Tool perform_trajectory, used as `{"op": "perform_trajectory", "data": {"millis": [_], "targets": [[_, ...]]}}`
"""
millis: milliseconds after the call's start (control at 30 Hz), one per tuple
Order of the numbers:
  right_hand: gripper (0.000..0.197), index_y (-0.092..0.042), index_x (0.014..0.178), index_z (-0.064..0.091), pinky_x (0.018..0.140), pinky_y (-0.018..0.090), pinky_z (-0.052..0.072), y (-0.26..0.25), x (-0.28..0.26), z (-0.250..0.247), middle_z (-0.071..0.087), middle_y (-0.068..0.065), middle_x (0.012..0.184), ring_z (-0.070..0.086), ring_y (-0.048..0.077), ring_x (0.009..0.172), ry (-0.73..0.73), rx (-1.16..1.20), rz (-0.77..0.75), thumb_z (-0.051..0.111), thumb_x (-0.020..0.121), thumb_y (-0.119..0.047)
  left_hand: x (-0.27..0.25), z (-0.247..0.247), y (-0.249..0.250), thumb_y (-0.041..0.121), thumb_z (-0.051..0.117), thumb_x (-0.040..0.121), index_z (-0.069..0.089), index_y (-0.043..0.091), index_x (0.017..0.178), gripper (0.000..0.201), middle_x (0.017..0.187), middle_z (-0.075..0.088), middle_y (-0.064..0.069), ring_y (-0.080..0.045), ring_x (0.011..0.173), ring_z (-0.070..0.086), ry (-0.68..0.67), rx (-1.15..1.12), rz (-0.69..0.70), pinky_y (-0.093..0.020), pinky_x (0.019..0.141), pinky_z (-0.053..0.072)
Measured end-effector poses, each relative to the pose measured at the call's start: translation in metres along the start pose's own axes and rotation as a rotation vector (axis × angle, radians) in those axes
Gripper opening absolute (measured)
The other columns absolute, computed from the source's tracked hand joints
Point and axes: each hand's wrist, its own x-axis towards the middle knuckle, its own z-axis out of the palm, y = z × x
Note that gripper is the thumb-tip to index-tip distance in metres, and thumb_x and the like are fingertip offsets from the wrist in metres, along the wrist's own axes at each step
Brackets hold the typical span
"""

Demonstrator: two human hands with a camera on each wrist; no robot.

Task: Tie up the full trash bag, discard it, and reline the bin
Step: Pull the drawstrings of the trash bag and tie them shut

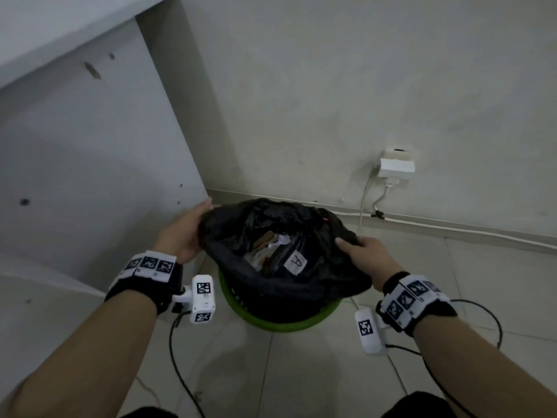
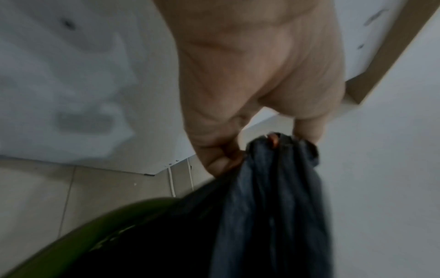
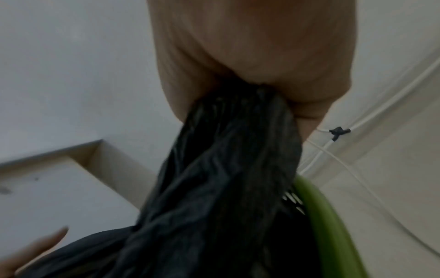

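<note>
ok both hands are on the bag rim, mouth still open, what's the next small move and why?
Probably bring the two hands together over the middle to close the mouth. The left hand and right hand each grip a bunched edge of the black trash bag on opposite sides; it gapes, rubbish showing, and still sits in the green bin.

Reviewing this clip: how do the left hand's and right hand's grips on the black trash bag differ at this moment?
The left hand holds the trash bag at its far-left rim, beside the white cabinet panel; the right hand holds the near-right rim, on the side of the wall cables.
The left wrist view shows the left hand's fingertips pinching the gathered plastic; the right wrist view shows the right hand closed around a thicker bunch.
Both grip the rim above the green bin.
</note>
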Motion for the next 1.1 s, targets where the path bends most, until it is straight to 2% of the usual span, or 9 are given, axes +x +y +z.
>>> {"op": "perform_trajectory", "data": {"millis": [133,267,367,500,633,733,833,933,1100], "targets": [[0.018,-0.021,0.092,0.067,0.092,0.046,0.055,-0.027,0.009,-0.011,0.071,0.006,0.097,0.066,0.029,0.095,0.289,0.083,-0.250,0.054,0.098,-0.032,0.011,-0.014,-0.001,0.023,0.061,0.095,0.072,0.009,0.099,0.018,0.101,0.075,-0.016,-0.024,0.079,0.072,0.097,0.401,0.052,-0.026,0.065,0.057],[0.028,-0.011,0.099,0.065,0.086,0.038,0.047,-0.032,0.009,-0.013,0.066,0.010,0.098,0.061,0.029,0.095,0.213,-0.185,-0.279,0.047,0.102,-0.032,0.015,-0.027,0.010,0.012,0.046,0.103,0.062,0.015,0.090,0.021,0.077,0.073,0.003,-0.013,0.072,0.068,0.314,0.107,0.401,-0.024,0.061,0.059],[0.033,-0.005,0.101,0.071,0.087,0.037,0.050,-0.031,0.010,-0.022,0.070,0.015,0.099,0.066,0.031,0.097,0.049,-0.446,-0.166,0.054,0.099,-0.034,0.009,-0.031,0.019,0.018,0.043,0.103,0.062,0.011,0.099,0.020,0.094,0.067,-0.008,-0.024,0.083,0.064,0.249,-0.113,0.232,-0.036,0.070,0.056],[0.028,-0.003,0.104,0.064,0.079,0.032,0.042,-0.042,-0.003,-0.031,0.065,0.015,0.100,0.061,0.033,0.098,0.398,-0.194,-0.397,0.042,0.104,-0.020,-0.002,-0.033,0.023,0.033,0.068,0.090,0.073,0.007,0.101,0.029,0.101,0.075,-0.013,-0.027,0.087,0.071,0.099,0.239,0.043,-0.034,0.077,0.059],[0.033,-0.004,0.121,0.055,0.078,0.033,0.039,-0.040,-0.015,-0.030,0.064,0.021,0.116,0.060,0.038,0.109,0.414,-0.273,-0.380,0.045,0.103,-0.030,-0.011,-0.031,0.043,0.014,0.054,0.099,0.070,0.016,0.096,0.017,0.090,0.076,-0.002,-0.019,0.086,0.069,0.189,0.044,0.413,-0.027,0.075,0.058],[0.075,-0.017,0.152,0.029,0.093,0.043,0.049,-0.052,-0.021,-0.041,0.060,0.019,0.133,0.057,0.041,0.121,0.266,-0.603,-0.316,0.063,0.091,-0.047,-0.025,-0.030,0.063,0.014,0.045,0.103,0.060,0.021,0.088,0.022,0.083,0.074,0.004,-0.013,0.079,0.066,0.197,-0.203,0.484,-0.025,0.066,0.055],[0.047,-0.022,0.126,0.064,0.079,0.038,0.053,-0.068,-0.022,-0.046,0.072,0.014,0.111,0.066,0.036,0.101,0.223,-0.959,-0.452,0.066,0.087,-0.049,-0.042,-0.023,0.075,-0.003,0.048,0.098,0.061,0.019,0.095,0.026,0.093,0.069,-0.002,-0.013,0.082,0.065,0.104,-0.004,0.502,-0.021,0.071,0.056],[0.021,-0.016,0.091,0.071,0.070,0.037,0.049,-0.097,-0.030,-0.063,0.072,0.019,0.092,0.067,0.040,0.088,0.496,-0.746,-0.576,0.060,0.092,-0.035,-0.063,-0.019,0.091,-0.015,0.046,0.091,0.066,0.021,0.102,0.043,0.096,0.072,0.002,-0.009,0.085,0.069,0.088,0.153,0.625,-0.018,0.080,0.056],[0.018,-0.010,0.103,0.062,0.076,0.038,0.048,-0.120,-0.043,-0.078,0.064,0.022,0.103,0.060,0.040,0.093,0.470,-0.580,-0.569,0.054,0.087,-0.007,-0.080,-0.026,0.107,0.010,0.055,0.095,0.066,0.024,0.111,0.023,0.101,0.072,-0.005,-0.017,0.089,0.067,0.313,0.319,0.637,-0.022,0.068,0.056]]}}
